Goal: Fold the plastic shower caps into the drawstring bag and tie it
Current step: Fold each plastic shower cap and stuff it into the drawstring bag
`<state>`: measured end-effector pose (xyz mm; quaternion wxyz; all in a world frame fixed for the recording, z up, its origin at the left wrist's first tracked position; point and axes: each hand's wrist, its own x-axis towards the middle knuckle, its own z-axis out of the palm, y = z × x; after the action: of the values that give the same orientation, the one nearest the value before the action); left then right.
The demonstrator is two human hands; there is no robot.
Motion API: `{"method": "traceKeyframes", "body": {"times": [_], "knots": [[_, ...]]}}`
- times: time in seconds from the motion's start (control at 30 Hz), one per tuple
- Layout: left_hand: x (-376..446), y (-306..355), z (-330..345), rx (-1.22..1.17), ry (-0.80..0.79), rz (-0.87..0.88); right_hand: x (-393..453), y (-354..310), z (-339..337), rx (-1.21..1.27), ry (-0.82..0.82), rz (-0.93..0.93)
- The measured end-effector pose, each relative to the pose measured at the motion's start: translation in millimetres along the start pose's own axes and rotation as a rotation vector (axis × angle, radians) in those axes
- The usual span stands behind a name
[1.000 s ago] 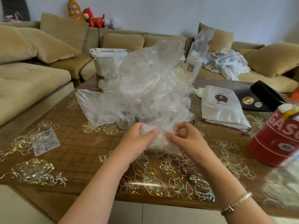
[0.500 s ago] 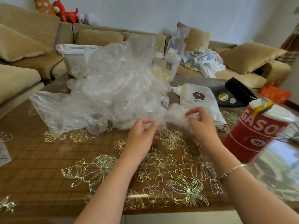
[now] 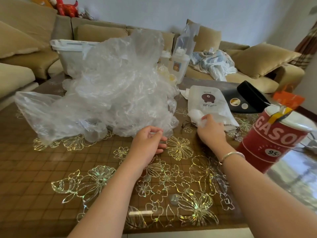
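Observation:
A big heap of clear plastic shower caps [image 3: 109, 93] covers the middle of the table. To its right lies a white drawstring bag [image 3: 210, 103] with a brown bear print, its dark cord trailing at the near end. My right hand [image 3: 210, 131] holds a small folded wad of clear cap [image 3: 196, 116] against the bag's near end. My left hand [image 3: 149, 141] hovers at the heap's front edge, fingers loosely curled, nothing clearly in it.
A red "GASOLINE" tin [image 3: 274, 136] stands close on the right. A black visor cap [image 3: 247, 98] lies behind the bag. A white tub [image 3: 68, 50] and bottles [image 3: 180, 62] stand behind the heap. Beige sofas surround the floral table [image 3: 68, 169].
My right hand has carried the folded cap from in front of the heap rightward to the bag. My left hand let go of it and stayed by the heap.

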<state>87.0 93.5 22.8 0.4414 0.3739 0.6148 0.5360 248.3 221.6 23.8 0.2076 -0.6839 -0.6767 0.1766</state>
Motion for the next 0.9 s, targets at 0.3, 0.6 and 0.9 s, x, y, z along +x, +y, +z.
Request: {"method": "traceKeyframes", "body": {"times": [0.3, 0.6, 0.9], "knots": [[-12, 2, -7, -0.011, -0.02, 0.045, -23, 3, -1, 0.258, 0.125, -0.115], [-27, 1, 2, 0.012, -0.035, 0.073, -25, 4, -2, 0.029, 0.124, -0.091], [-24, -4, 6, 0.028, -0.008, 0.08, -51, 2, -17, 0.297, 0.107, -0.133]]}}
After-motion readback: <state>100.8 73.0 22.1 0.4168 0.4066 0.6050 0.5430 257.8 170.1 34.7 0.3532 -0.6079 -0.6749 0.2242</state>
